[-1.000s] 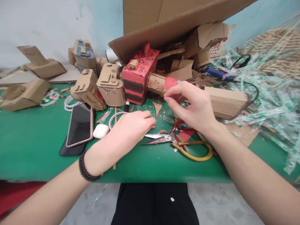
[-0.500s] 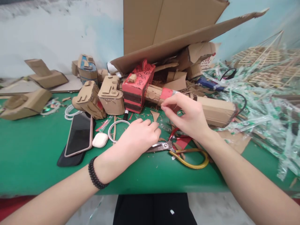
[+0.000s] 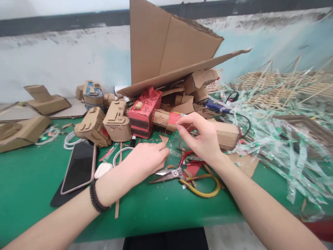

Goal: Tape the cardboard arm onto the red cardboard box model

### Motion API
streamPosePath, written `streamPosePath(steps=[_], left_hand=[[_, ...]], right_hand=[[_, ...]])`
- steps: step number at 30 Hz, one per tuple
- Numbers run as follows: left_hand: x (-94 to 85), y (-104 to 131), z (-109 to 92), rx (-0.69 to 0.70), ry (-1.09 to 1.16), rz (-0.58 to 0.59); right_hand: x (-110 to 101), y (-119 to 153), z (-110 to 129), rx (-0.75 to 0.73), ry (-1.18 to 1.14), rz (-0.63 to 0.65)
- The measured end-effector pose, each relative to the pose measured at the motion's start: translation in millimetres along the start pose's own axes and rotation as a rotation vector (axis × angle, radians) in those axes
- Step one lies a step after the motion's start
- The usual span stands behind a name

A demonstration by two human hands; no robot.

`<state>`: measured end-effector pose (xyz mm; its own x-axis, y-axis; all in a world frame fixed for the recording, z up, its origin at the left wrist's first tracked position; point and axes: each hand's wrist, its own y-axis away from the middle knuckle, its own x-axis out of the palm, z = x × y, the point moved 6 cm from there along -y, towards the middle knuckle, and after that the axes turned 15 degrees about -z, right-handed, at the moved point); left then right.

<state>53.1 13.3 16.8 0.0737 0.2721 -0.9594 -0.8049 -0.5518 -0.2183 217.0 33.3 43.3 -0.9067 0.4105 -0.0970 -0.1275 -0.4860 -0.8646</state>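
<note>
My left hand (image 3: 147, 157) is closed, with its fingers curled under and whatever they hold hidden. It hovers just above the blades of the scissors (image 3: 174, 173), which lie open with one red and one yellow handle. My right hand (image 3: 203, 136) makes a pinch, thumb and forefinger tips nearly together; anything between them is too small to make out. Behind those fingertips runs a cardboard piece with a red band (image 3: 173, 118), joined or close to the red painted cardboard box (image 3: 145, 111). Cardboard scraps and a red scrap (image 3: 194, 169) lie around the scissors.
Left of my hands are a phone (image 3: 80, 166), a white earbud case (image 3: 103, 170), a tape ring (image 3: 116, 156) and cardboard models (image 3: 117, 121). Plastic strips (image 3: 270, 139) heap up at right. A blue tool (image 3: 217, 106) with a black cord lies behind. Large cardboard sheets (image 3: 153, 41) lean at the wall.
The view has tilted upward, showing more wall. My left hand has shifted slightly away from the scissors, uncovering more of the blades. My right hand keeps its pinch near the red band.
</note>
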Motion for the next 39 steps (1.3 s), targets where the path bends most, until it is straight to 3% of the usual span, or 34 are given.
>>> streamPosePath(steps=[4, 13, 16, 21, 24, 31, 34, 39], left_hand=[[-3.9, 13, 19, -0.127, 0.136, 0.004], [-1.4, 15, 22, -0.14, 0.315, -0.045], [-3.7, 14, 31, -0.294, 0.549, -0.055], [4.2, 19, 41, -0.654, 1.191, 0.075], [3.5, 20, 46, -0.722, 1.344, 0.046], [5.1, 28, 44, -0.81, 1.462, 0.051], [10.6, 28, 38, -0.884, 1.682, 0.031], [20.8, 22, 29, -0.945, 2.004, -0.012]], right_hand=[[0, 0, 0, 0.002, 0.0, 0.001], [3, 2, -4, -0.012, 0.05, 0.031], [3, 2, -4, -0.01, 0.045, 0.033], [2, 1, -2, -0.014, 0.018, 0.022], [1, 0, -2, -0.006, 0.028, 0.016], [1, 1, -2, -0.001, 0.022, 0.02], [2, 1, -2, 0.02, 0.009, 0.028], [2, 1, -5, 0.24, -0.114, 0.031]])
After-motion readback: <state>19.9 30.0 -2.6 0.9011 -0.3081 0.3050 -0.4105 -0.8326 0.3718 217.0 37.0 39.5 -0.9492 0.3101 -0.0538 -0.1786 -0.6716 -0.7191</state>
